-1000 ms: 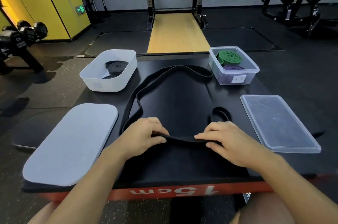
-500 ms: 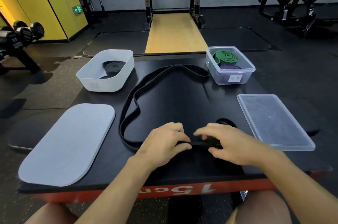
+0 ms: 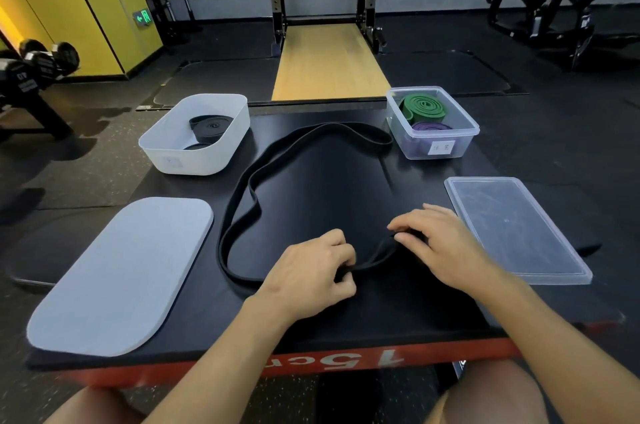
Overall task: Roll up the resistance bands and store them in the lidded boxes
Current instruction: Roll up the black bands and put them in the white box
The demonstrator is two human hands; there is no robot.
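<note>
Now: start the roll tight at the near fold, keep edges flush, feed slack in slowly. Pinching the black band (image 3: pixel 346 126) with curled left hand (image 3: pixel 308 273); pinching its fold with right hand (image 3: pixel 441 243), palm down, wrist low. Lying looped on the table (image 3: pixel 329 181) between white box (image 3: pixel 194 163) and clear box (image 3: pixel 464 146).
</note>
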